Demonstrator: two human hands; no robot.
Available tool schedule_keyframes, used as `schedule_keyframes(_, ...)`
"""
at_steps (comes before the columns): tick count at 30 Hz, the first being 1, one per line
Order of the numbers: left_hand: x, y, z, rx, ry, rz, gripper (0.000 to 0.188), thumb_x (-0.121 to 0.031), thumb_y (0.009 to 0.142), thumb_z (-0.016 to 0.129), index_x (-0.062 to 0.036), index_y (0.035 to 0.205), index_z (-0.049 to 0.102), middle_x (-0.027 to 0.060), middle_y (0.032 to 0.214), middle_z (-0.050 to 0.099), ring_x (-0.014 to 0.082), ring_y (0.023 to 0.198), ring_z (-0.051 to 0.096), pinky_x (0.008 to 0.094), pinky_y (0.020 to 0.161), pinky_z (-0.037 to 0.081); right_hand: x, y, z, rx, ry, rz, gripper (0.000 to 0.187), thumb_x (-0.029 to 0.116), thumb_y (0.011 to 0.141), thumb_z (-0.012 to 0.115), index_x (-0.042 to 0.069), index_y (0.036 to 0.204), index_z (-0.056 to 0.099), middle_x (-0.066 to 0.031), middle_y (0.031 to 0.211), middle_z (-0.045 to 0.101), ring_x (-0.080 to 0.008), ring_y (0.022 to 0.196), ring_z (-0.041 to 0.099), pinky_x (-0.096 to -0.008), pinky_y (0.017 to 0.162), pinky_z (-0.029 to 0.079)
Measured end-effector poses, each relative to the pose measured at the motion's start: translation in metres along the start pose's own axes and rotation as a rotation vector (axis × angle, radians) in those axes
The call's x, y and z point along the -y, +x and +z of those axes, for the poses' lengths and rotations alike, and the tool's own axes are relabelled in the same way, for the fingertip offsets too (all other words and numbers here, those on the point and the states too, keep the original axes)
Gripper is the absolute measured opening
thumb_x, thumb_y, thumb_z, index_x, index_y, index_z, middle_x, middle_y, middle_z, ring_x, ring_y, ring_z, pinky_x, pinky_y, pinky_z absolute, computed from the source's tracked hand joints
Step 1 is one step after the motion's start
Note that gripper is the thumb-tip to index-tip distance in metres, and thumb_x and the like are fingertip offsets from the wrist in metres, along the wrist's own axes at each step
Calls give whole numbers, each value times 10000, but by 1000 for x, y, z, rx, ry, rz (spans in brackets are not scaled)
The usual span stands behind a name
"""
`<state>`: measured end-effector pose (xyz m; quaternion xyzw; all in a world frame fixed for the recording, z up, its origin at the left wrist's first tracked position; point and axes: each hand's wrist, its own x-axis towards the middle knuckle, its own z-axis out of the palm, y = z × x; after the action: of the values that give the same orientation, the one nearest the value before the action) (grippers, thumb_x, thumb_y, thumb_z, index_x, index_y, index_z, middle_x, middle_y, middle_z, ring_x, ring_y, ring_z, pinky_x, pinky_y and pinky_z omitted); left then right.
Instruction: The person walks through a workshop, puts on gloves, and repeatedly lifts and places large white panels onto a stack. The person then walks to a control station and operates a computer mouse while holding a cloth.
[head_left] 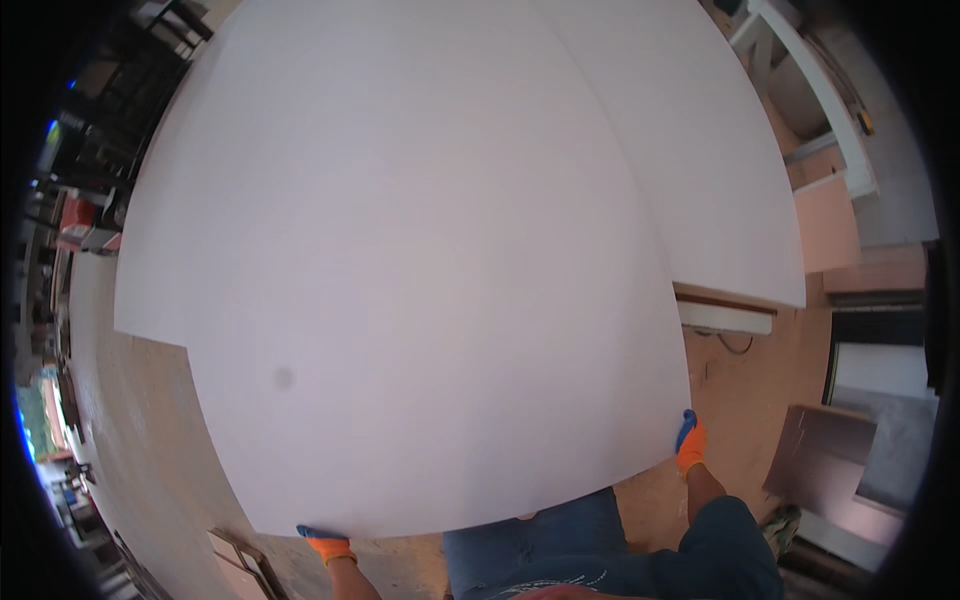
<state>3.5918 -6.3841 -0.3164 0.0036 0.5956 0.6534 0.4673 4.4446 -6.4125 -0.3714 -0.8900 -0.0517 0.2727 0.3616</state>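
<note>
A large white sheet panel (430, 300) fills the middle of the head view, its near edge close to my body. My left hand (328, 545), in an orange and blue work glove, grips the panel's near edge by the left corner. At the right edge, near the other corner, my right hand (691, 442) in a matching glove is closed on the same panel. The fingers under the sheet are hidden on both hands. Beneath and beyond it lies another white sheet (720, 170), sticking out to the right.
A white beam-like support (725, 318) shows under the lower sheet. Brown boards (820, 450) stand at the right, and board offcuts (240, 565) lie at the lower left. A white frame (815, 90) is at the far right. Dark racking or machinery lines the left side.
</note>
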Motion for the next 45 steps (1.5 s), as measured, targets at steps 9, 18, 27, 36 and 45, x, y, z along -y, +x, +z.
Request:
schedule_keyframes(9, -61, -12, -66, -51, 400, -45, 507, -498, 1048, 379, -104, 1320, 547, 103, 1377, 567, 305, 1211, 543, 476, 1030, 472, -185, -177, -111, -116, 283, 324, 375, 274, 1022, 496, -25, 1193, 644, -74, 1095, 653, -206, 1024, 580, -357, 948, 471)
schedule_keyframes(18, -2, 16, 2, 128, 391, -16, 486, -501, 1046, 384, -144, 1341, 532, 77, 1365, 576, 294, 1217, 537, 475, 1023, 468, -163, -84, -121, -200, 356, 180, 380, 290, 1018, 547, -40, 1178, 650, -68, 1148, 646, -193, 1023, 577, -339, 981, 460)
schedule_keyframes(27, 135, 21, 204, 365, 54, -354, 590, -559, 1029, 379, -123, 1388, 551, 54, 1448, 540, 275, 1272, 512, 461, 1074, 440, -78, 104, -160, -296, 361, 28, 443, 295, 1018, 577, -46, 1298, 621, -75, 1278, 622, -193, 1136, 558, -328, 1052, 424)
schedule_keyframes(36, 214, -30, 341, 487, 34, -400, 591, -563, 1020, 463, -146, 1437, 511, 43, 1444, 548, 270, 1290, 517, 459, 1107, 426, 118, 173, -171, -306, -901, -36, 606, 307, 983, 600, 13, 1486, 432, -224, 1439, 519, -377, 1304, 509, -416, 1097, 400)
schedule_keyframes(45, 176, 83, 414, 534, -190, -309, 682, -567, 977, 513, -76, 1451, 512, 106, 1482, 523, 274, 1309, 516, 461, 1085, 419, 310, 132, 149, -156, -845, -499, 688, 184, 957, 625, 158, 1569, 313, -203, 1603, 306, -402, 1491, 253, -536, 1233, 167)
